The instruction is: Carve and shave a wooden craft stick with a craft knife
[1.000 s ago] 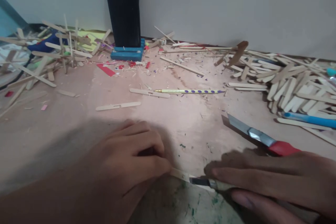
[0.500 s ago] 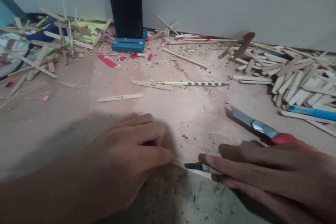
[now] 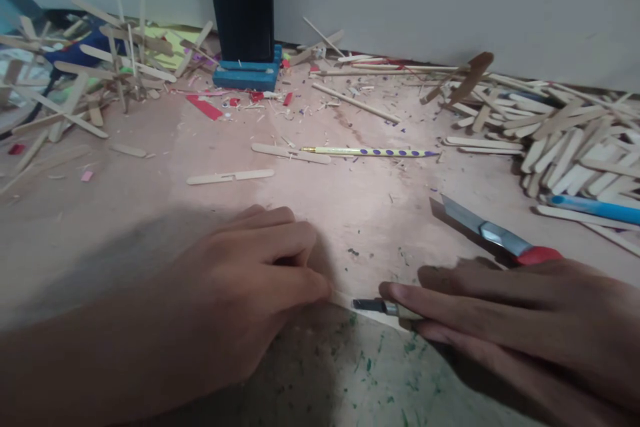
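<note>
My left hand (image 3: 260,287) is closed, thumb and fingers pinching one end of a wooden craft stick (image 3: 383,320) at the front edge of the pale table surface. My right hand (image 3: 505,320) grips a small wood-carving chisel (image 3: 373,306) with a dark flat blade and metal collar; most of its handle is hidden under the fingers. The blade lies low over the stick, its tip at the stick's surface; whether it bites in, I cannot tell. Just beyond my right hand lies a utility knife (image 3: 493,232) with its blade out and a red handle partly covered by the hand.
A yellow pencil with purple dots (image 3: 380,152) lies mid-table near two notched craft sticks (image 3: 231,177). Piled craft sticks (image 3: 570,153) fill the right, with a blue pen (image 3: 595,207). Stick assemblies (image 3: 95,73) crowd the left. A dark upright object sits in a blue stand (image 3: 245,77).
The view has shifted slightly, so the table items appear a little higher. Both hands, the chisel and the stick keep nearly the same places relative to each other.
</note>
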Action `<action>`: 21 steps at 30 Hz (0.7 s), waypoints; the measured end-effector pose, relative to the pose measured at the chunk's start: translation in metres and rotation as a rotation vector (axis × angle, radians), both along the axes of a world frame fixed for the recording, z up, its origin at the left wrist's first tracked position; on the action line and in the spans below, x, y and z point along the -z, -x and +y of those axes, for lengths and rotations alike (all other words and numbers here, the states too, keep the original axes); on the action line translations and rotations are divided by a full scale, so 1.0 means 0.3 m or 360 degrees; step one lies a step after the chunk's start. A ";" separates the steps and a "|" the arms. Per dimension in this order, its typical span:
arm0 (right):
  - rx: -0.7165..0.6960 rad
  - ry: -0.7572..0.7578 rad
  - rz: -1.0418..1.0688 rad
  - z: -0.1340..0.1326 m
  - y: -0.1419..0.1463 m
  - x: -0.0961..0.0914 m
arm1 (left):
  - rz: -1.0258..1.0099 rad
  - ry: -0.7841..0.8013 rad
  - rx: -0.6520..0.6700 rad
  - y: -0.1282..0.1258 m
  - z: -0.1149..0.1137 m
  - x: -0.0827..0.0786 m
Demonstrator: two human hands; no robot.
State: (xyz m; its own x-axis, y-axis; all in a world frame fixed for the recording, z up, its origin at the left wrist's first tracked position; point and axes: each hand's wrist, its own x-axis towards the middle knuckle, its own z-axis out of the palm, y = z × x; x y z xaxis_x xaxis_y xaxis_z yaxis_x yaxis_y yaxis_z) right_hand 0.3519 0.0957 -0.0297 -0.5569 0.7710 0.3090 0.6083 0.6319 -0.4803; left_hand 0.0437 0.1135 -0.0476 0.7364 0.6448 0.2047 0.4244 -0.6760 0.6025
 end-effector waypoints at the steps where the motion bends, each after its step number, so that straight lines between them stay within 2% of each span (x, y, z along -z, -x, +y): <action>1: -0.0003 0.0004 0.0000 0.002 0.018 -0.001 | 0.0012 0.0014 0.0006 0.003 -0.001 0.001; 4: -0.0007 0.0016 -0.0006 0.003 0.046 -0.003 | 0.0015 0.0015 0.0032 0.009 -0.002 0.001; 15: -0.0017 0.0027 -0.0016 0.008 0.032 -0.018 | -0.0007 -0.0059 0.0034 0.007 0.005 -0.007; 18: -0.0023 0.0043 -0.0027 -0.002 -0.002 -0.018 | -0.0024 -0.0103 0.0049 0.011 -0.014 -0.006; 21: -0.0040 0.0077 -0.0061 -0.022 -0.059 -0.015 | -0.0135 0.0022 0.0117 0.015 -0.039 -0.006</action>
State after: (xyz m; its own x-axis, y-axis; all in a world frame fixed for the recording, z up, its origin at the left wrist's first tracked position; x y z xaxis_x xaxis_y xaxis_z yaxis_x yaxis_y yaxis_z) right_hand 0.3697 0.0891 -0.0251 -0.5869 0.7703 0.2496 0.6112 0.6236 -0.4873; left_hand 0.0391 0.1019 -0.0458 0.7623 0.5928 0.2599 0.3210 -0.6949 0.6434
